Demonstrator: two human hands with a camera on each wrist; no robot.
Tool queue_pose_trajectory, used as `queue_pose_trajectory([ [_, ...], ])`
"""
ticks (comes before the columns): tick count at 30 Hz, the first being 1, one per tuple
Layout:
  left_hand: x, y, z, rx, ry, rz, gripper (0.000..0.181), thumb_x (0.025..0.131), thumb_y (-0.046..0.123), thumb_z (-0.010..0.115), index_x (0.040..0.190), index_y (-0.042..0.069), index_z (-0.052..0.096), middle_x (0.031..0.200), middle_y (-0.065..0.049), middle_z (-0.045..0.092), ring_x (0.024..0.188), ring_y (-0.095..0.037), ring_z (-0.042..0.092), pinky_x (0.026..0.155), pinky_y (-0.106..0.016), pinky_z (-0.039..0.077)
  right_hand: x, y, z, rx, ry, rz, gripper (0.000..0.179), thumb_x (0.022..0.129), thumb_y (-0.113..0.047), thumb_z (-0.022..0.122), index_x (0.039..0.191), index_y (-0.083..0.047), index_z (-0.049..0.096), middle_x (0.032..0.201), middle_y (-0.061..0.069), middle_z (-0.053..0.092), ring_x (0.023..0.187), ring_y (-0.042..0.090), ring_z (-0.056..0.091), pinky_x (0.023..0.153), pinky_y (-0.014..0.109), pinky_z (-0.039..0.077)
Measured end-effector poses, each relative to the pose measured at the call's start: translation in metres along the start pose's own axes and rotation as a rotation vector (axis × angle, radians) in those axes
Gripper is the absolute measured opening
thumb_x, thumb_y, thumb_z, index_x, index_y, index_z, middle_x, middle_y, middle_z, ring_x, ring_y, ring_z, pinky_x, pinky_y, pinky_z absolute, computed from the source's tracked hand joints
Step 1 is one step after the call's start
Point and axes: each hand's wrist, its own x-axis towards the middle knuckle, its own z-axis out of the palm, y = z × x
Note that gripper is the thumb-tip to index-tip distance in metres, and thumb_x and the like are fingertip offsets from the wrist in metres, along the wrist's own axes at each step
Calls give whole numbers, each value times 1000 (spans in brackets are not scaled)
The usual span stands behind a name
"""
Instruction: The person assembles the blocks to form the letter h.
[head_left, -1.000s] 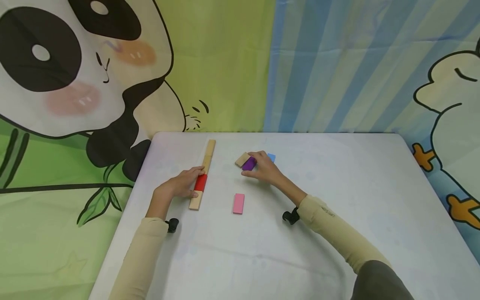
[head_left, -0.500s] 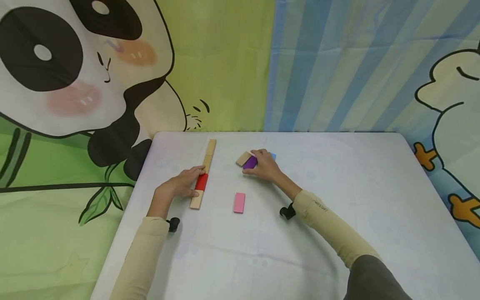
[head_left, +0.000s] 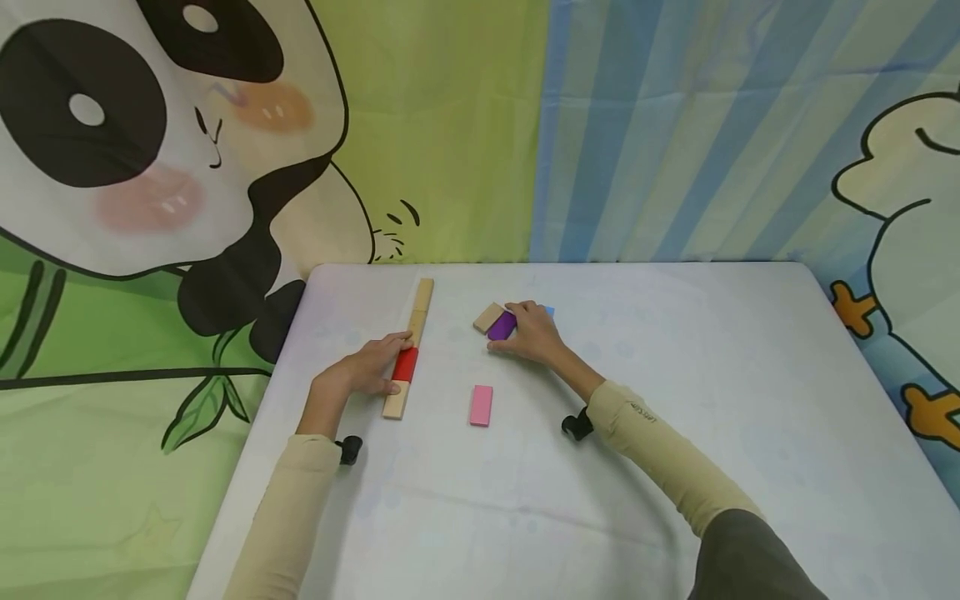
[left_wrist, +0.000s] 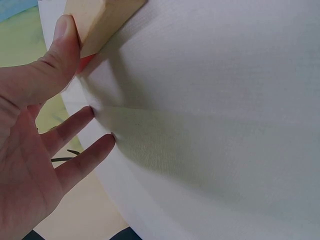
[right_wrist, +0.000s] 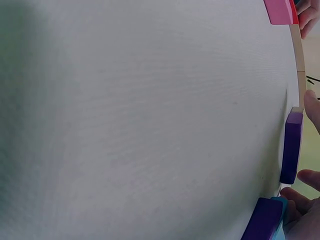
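Compared with a second ago, my right forearm, in its pale cream fabric sleeve (head_left: 660,454), has swung toward ten o'clock, most of it in the first half second. The small black wrist-worn camera (head_left: 577,425) went the same way, and the dark grey fabric upper sleeve (head_left: 750,554) moved toward nine. My right hand (head_left: 531,333) now hides more of the small light-blue, straight-edged block (head_left: 551,312). My head view has turned slightly, sliding the white table (head_left: 720,367) a touch toward three.

Four plain blocks (head_left: 489,318), two purple (right_wrist: 292,147), one red (head_left: 406,364), one pink (head_left: 481,406), one blue (head_left: 551,311)
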Motion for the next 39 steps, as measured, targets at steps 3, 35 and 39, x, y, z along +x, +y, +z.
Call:
queue_pose_trajectory([
  [3,0,1,0,4,-2,1,79,84,13,74,150,9,31,163,-9,14,145,-40,23,114,-59,31,-1,0,0,0,1,-1,91,76,-54,76,146,-6,41,142,22,47,129,38,45,104,49,44],
  [35,-1,0,-2,6,13,42,78,85,13,73,149,4,30,163,-11,15,145,-42,24,114,-59,31,-26,-6,-4,274,-134,-258,70,77,-32,81,133,1,55,114,15,56,99,24,59,81,29,52],
  [39,0,-1,-2,2,12,35,79,85,13,74,150,5,29,164,-10,14,145,-42,23,114,-59,30,-36,-8,-1,310,-229,-276,67,78,-33,80,132,-1,56,111,13,56,94,21,58,76,23,49],
])
